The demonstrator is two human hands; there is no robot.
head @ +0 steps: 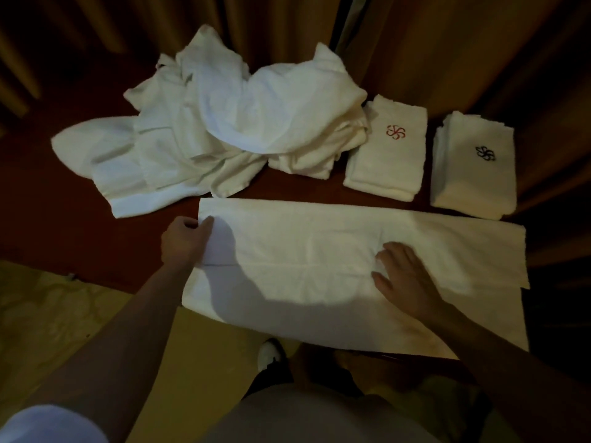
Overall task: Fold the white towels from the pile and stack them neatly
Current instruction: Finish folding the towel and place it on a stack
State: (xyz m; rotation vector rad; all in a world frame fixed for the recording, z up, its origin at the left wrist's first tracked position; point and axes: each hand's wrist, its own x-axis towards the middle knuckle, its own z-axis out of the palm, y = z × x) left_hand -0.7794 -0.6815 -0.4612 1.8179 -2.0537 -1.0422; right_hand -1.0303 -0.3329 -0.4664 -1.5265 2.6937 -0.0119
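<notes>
A long white towel lies spread flat across the near part of the dark red table, its front edge hanging over the table's rim. My left hand pinches the towel's left end between thumb and curled fingers. My right hand lies flat on the towel right of its middle, fingers spread. Behind it sits the crumpled pile of white towels. To the right stand a folded stack with a red emblem and a folded stack with a dark emblem.
Brown curtains hang close behind and to the right of the table. A yellowish patterned floor shows at lower left, with my white shoe below the table edge.
</notes>
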